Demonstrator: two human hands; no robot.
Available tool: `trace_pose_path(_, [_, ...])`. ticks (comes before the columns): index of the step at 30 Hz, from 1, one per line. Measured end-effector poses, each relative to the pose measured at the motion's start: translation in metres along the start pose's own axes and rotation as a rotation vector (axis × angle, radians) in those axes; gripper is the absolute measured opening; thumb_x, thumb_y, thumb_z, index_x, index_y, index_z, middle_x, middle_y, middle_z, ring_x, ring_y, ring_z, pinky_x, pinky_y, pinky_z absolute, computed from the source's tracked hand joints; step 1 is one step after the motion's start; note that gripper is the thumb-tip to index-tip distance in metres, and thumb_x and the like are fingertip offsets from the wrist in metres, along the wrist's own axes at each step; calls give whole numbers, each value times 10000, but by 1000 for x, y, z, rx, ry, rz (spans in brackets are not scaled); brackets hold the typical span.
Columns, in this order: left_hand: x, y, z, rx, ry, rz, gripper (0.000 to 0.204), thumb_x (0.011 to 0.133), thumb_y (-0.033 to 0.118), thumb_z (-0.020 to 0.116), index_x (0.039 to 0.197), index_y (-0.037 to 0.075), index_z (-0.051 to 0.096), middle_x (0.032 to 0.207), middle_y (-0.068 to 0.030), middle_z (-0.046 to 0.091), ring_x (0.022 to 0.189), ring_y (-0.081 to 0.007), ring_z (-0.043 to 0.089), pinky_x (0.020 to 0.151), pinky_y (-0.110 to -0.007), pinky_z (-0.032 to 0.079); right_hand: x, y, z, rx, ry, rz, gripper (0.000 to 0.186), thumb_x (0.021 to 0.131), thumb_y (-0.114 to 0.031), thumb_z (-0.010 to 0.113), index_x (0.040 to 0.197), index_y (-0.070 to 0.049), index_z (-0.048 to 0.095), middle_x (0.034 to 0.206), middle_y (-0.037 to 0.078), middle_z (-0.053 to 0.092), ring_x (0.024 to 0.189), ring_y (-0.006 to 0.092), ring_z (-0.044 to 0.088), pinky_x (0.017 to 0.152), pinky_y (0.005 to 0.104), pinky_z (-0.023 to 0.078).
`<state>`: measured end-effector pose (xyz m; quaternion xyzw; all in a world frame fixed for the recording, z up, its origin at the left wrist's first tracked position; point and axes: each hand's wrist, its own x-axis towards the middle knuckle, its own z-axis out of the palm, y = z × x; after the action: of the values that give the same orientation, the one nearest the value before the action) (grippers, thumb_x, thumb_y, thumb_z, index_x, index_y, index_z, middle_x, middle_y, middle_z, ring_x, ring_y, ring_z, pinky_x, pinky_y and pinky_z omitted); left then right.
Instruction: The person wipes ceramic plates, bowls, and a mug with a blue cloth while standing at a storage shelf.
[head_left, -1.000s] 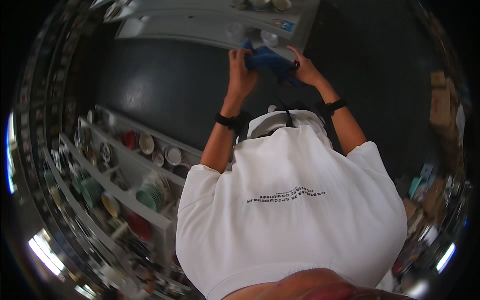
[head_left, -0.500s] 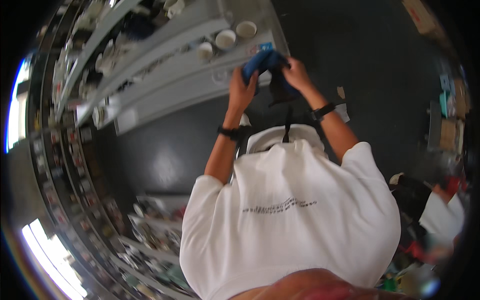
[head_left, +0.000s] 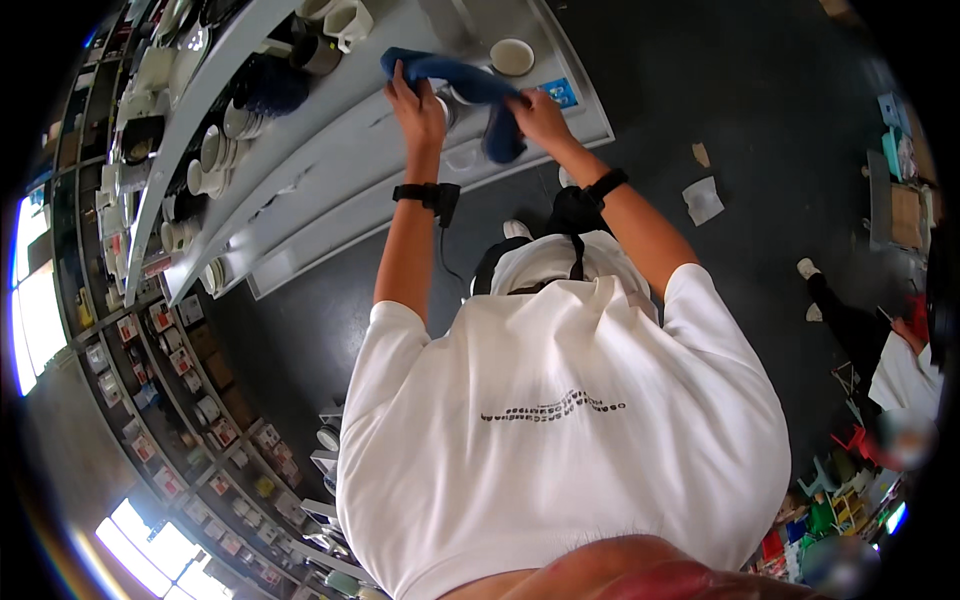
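A blue cloth point(head_left: 452, 76) is stretched between my two hands over a white shelf point(head_left: 350, 180), with one end hanging down beside my right hand. My left hand point(head_left: 417, 113) grips its left part with fingers curled round it, and my right hand point(head_left: 541, 123) pinches it farther right. A white round cup point(head_left: 512, 56) stands just behind the cloth; other white cups under it are partly hidden. Near my right hand lies a small blue printed item point(head_left: 559, 93) on the shelf.
Tiered shelves of crockery point(head_left: 215, 150) rise at the left, with a boxed rack point(head_left: 200, 400) beyond. Another person point(head_left: 900, 375) in a white top and dark trousers sits at the right, near cardboard boxes point(head_left: 905, 215). Paper scraps point(head_left: 702, 200) lie on the dark floor.
The view has turned, bringing the white shelf under my hands. Both hands have moved up and left with the cloth, which is now spread wider. The other person has come into view.
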<state>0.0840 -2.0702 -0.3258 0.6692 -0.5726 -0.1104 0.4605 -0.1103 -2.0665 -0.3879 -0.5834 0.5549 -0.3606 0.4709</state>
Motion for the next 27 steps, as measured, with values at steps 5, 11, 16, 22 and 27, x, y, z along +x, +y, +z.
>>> trace_pose_path(5, [59,-14,37,149,-314,-28,495,1062,399,388,997,-38,612,1029,-307,607,1015,-495,555,881,-516,447,92,-41,8,10,326,-237,335,919,-337,635,868,-8,671,713,225,650,748,448,637,666,515,499])
trace_pose_path(11, [83,-13,60,335,-336,77,328,1016,269,503,938,-36,598,1024,-265,642,978,-491,584,832,-537,483,177,-7,45,-196,167,-332,414,923,-387,592,1099,-13,623,1111,336,582,990,517,589,856,539,506])
trace_pose_path(16, [109,-26,68,307,-380,9,217,973,186,549,1058,-14,541,950,-309,662,919,-516,614,756,-577,496,238,-11,46,-184,114,-279,453,879,-401,639,1094,-3,646,1032,318,637,948,488,630,823,521,524])
trace_pose_path(22, [121,-24,62,262,-494,-72,351,1002,325,534,1123,-5,536,958,-342,659,956,-548,599,778,-589,478,257,-36,53,-245,49,-221,476,812,-249,692,1171,35,558,1066,288,649,1009,488,604,858,556,497])
trace_pose_path(27, [128,-19,51,395,-621,-92,398,989,385,520,1083,1,564,976,-320,671,967,-537,610,808,-581,489,256,-47,37,-297,13,-199,461,795,-268,706,1134,25,597,1043,289,675,999,474,631,865,552,510])
